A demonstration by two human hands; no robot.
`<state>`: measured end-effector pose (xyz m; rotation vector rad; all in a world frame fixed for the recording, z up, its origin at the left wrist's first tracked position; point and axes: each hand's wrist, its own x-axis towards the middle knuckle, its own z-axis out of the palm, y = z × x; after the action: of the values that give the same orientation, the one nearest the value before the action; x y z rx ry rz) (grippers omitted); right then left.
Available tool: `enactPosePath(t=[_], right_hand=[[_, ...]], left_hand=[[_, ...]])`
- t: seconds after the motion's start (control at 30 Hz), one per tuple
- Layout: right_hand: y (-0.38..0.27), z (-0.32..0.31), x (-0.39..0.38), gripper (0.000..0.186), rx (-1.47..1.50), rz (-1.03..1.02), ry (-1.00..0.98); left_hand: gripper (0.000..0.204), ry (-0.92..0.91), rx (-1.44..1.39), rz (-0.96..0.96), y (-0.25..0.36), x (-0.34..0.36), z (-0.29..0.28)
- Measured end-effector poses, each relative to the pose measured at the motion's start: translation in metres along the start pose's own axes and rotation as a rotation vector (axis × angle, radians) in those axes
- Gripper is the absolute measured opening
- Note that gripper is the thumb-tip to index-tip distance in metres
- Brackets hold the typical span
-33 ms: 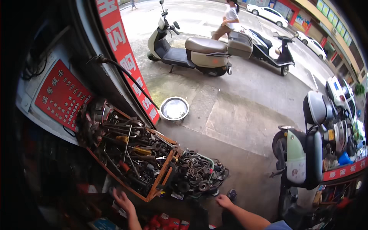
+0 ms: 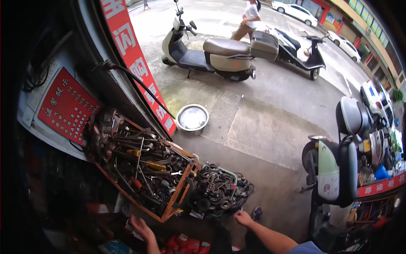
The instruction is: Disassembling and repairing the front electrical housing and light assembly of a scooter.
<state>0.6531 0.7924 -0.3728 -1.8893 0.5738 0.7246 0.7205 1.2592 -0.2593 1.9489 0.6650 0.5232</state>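
At the lower edge, my left hand (image 2: 142,229) has its fingers loosely apart and empty, beside the wooden crate (image 2: 185,191) packed with wrenches, screwdrivers and other tools. My right hand (image 2: 243,219) is closed just below a dark heap of metal parts (image 2: 218,190); whether anything is in its fingers is too small to make out. Red items (image 2: 184,242) lie at the bottom, between my forearms.
A metal basin (image 2: 192,117) sits on the concrete by a doorway with red signs. A beige scooter (image 2: 226,47) and a dark scooter (image 2: 306,61) stand outside, with a person (image 2: 249,17) behind them. A pale green scooter (image 2: 327,173) is parked at right.
My left hand has shifted slightly right and down, and my right hand slightly up and left. The person outside has moved a little to the left.
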Motion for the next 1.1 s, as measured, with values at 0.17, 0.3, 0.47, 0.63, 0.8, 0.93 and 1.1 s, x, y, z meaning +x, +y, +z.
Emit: enactPosePath(t=[0.17,0.3,0.47,0.63,0.8,0.93,1.1], right_hand=[[-0.069,0.069,0.089,0.021,0.018,-0.268,-0.116],[-0.097,0.126,0.132,0.014,0.166,-0.273,-0.196],[-0.124,0.158,0.15,0.027,0.398,-0.211,-0.368],[-0.154,0.2,0.191,0.038,0.264,-0.151,-0.3],[-0.179,0.267,0.268,0.051,0.485,-0.07,-0.13],[-0.19,0.295,0.309,0.049,0.371,-0.253,-0.283],[-0.203,0.303,0.301,0.041,0.522,-0.142,-0.31]], left_hand=[[0.048,-0.404,0.277,-0.46,-0.08,-0.216,-0.051],[0.033,-0.54,0.389,-0.524,-0.082,-0.321,-0.088],[0.027,-0.481,0.473,-0.998,-0.061,-0.373,-0.111],[0.025,-0.49,0.463,-1.056,-0.051,-0.407,-0.117],[0.023,-0.477,0.411,-1.136,-0.052,-0.433,-0.115],[0.021,-0.369,0.335,-1.294,-0.051,-0.445,-0.107],[0.02,-0.274,0.238,-1.384,-0.059,-0.461,-0.112]])
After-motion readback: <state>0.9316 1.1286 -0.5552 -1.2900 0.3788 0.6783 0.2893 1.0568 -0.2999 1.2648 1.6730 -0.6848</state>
